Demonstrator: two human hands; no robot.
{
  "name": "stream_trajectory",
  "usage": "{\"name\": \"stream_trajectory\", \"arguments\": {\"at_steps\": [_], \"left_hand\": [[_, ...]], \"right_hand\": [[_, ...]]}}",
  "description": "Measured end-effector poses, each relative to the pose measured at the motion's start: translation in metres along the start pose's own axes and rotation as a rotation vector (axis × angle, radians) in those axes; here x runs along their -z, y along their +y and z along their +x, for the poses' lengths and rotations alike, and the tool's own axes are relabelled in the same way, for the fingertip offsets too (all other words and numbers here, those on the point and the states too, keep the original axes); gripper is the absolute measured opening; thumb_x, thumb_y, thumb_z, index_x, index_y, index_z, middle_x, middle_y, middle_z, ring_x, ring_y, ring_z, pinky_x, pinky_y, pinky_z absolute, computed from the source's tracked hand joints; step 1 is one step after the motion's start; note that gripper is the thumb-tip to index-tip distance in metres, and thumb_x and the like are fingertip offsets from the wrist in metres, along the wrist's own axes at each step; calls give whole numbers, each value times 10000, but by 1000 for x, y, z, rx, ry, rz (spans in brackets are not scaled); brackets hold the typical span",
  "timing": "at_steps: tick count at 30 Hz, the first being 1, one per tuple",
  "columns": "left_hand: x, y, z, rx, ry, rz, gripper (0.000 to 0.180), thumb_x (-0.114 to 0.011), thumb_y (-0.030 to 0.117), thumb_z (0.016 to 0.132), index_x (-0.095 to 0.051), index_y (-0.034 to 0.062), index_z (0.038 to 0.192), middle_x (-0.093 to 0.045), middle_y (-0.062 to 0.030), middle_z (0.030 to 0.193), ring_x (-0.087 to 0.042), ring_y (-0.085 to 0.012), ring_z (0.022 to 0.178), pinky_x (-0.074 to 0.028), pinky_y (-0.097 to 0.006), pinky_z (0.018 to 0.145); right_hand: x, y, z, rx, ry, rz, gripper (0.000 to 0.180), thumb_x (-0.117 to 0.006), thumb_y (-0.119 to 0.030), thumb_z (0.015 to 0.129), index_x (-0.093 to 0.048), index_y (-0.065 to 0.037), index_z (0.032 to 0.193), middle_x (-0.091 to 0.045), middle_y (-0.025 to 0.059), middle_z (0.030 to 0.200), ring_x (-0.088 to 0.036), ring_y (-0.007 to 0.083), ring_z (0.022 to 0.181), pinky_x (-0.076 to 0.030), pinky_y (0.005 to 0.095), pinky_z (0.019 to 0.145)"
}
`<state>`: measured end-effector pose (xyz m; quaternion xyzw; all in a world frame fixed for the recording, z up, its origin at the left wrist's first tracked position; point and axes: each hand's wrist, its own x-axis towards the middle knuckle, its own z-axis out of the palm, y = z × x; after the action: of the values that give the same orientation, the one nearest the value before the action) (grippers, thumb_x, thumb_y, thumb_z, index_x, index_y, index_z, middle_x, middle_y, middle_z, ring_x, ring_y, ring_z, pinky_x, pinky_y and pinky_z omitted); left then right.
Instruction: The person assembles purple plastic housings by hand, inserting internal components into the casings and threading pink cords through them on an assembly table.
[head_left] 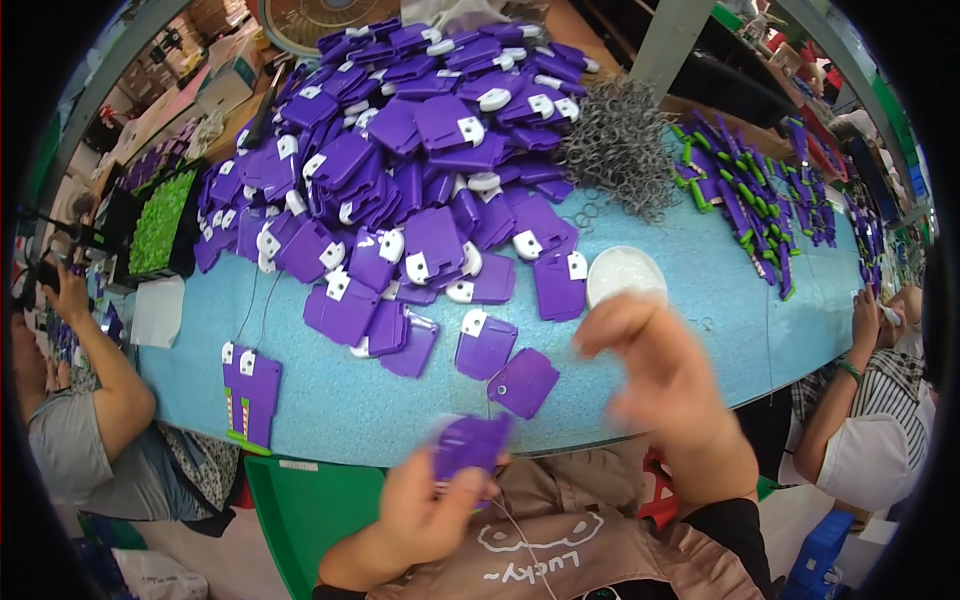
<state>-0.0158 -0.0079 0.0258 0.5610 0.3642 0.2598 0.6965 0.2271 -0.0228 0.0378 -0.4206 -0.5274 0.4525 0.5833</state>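
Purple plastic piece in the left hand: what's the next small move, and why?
Probably bring the right hand down to the purple piece and steady it. The left hand holds that piece near the table edge, while the right hand is raised above it, blurred, and shows nothing clearly in its grip. A thin thread hangs below the piece.

We see bright, even light with soft shadows. Both of our hands look blurry, and the picture's edges bend and turn black.
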Motion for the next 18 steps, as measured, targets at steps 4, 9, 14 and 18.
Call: {"name": "stream_trajectory", "arguments": {"at_steps": [4, 9, 14, 18], "left_hand": [[7, -3, 0, -73, 106, -339, 256, -468, 124, 902, -387, -18, 1100, -587, -187, 973, -605, -176, 700, -522, -307, 626], [0, -3, 1, -21, 71, -347, 264, -473, 117, 900, -387, -17, 1110, -591, -188, 970, -607, -180, 709, -522, -310, 625], [7, -6, 0, -22, 120, -338, 283, -483, 116, 897, -388, -17, 1127, -600, -185, 957, -610, -179, 685, -522, -305, 619], [4, -6, -1, 1, 102, -322, 276, -484, 112, 896, -392, -16, 1122, -598, -189, 965, -612, -178, 696, -522, -304, 623]], "right_hand": [[119, 25, 26, -327, 563, -639, 202, -600, -203, 836, -598, -1, 821, -565, -1, 685, -485, 83, 610, -393, 231, 552], [152, 49, 40, -382, 592, -699, 244, -628, -215, 811, -604, 19, 749, -549, 3, 633, -456, 76, 559, -361, 232, 517], [160, 41, 13, -365, 724, -575, 202, -620, -203, 815, -562, -42, 707, -515, -24, 624, -456, 63, 565, -348, 211, 509], [157, 42, 13, -155, 778, -587, 156, -597, -170, 821, -560, -41, 742, -521, -26, 641, -460, 56, 577, -349, 203, 520]]}}
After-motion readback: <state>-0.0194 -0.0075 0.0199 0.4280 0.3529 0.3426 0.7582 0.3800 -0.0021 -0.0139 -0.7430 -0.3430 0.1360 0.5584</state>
